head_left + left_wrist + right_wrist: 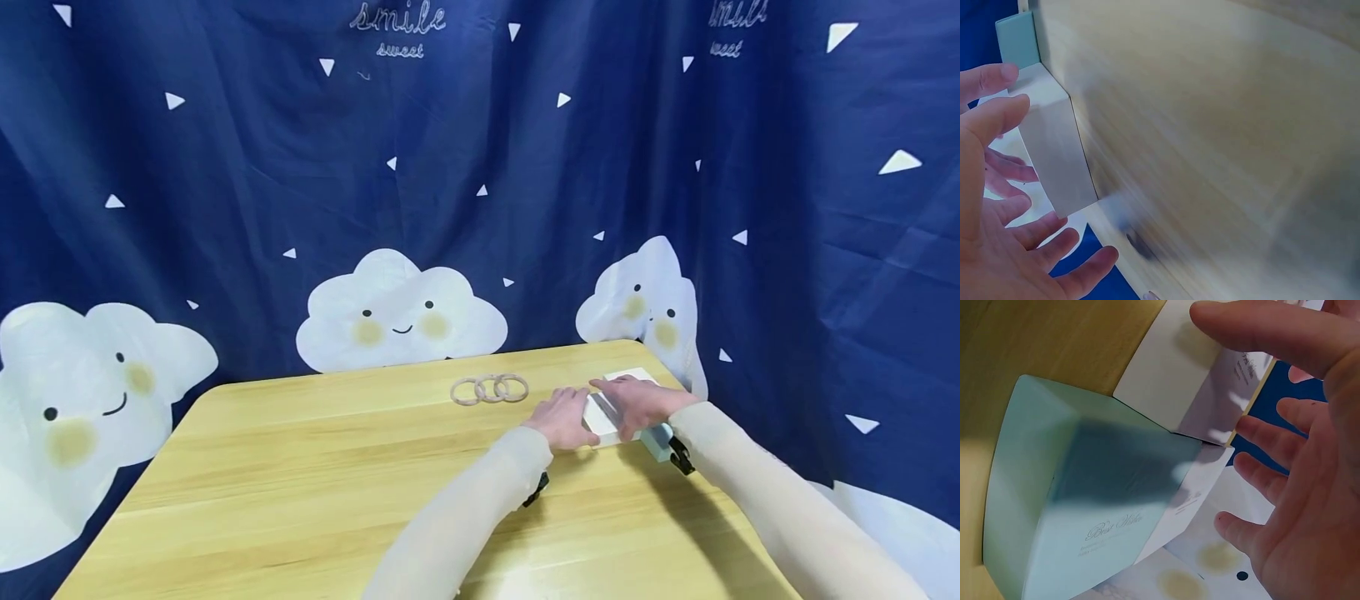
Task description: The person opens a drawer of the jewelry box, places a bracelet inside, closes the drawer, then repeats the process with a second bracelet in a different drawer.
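A white box [600, 419] sits near the table's right edge between the two hands. My left hand [561, 419] is at its left end, thumb on the near side and fingers toward the far side, spread in the left wrist view. My right hand [637, 403] reaches over the white surfaces, hiding part of them. In the right wrist view its fingers are apart and loosely bent, the thumb over the white box [1154, 369]. Beneath that hand stands a light blue-green box [1116, 506] with script lettering, against the white box; a white lettered face [1179, 503] runs along its far side.
Three linked pale rings [490, 389] lie on the wooden table [315, 475], left of the hands. A dark blue curtain [442, 217] with white clouds hangs behind the table and along its right side.
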Tool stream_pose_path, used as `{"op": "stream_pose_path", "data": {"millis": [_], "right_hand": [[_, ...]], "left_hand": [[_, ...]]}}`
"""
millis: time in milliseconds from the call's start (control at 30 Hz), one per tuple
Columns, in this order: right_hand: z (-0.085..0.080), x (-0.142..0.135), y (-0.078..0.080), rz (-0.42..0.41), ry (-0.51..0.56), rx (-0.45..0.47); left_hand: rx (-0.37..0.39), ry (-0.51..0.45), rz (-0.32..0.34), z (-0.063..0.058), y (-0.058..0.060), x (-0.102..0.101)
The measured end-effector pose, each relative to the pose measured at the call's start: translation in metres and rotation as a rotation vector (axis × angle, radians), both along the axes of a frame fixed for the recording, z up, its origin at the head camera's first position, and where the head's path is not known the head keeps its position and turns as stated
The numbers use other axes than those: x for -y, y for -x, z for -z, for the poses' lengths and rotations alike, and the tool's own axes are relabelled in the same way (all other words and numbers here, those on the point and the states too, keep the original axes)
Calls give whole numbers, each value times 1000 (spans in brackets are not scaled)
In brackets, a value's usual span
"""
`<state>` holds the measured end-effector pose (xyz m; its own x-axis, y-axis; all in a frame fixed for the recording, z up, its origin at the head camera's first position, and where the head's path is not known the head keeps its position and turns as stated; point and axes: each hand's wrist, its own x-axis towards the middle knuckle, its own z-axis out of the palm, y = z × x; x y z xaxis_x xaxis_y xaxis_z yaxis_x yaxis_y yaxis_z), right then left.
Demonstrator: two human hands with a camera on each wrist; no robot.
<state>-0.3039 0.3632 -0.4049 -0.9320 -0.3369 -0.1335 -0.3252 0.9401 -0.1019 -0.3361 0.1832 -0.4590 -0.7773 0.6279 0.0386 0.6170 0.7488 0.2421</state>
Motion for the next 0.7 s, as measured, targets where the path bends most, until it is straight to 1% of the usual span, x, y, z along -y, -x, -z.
{"op": "stream_pose_path", "data": {"millis": [100,200,367,500,700], "right_hand": [[2,1,1,-12,-9,-21],[2,2,0,-7,-3,-23],[0,5,0,-14,1,-30],[0,6,1,-23,4,-43],[5,5,2,-30,0,-44]], "left_hand": [[-6,4,1,0,0,1],[0,12,0,0,-1,1],[8,12,-12,-4,-2,2],[-4,9,-18,-6,-4,4],[-14,10,-17,-5,-5,6]]}}
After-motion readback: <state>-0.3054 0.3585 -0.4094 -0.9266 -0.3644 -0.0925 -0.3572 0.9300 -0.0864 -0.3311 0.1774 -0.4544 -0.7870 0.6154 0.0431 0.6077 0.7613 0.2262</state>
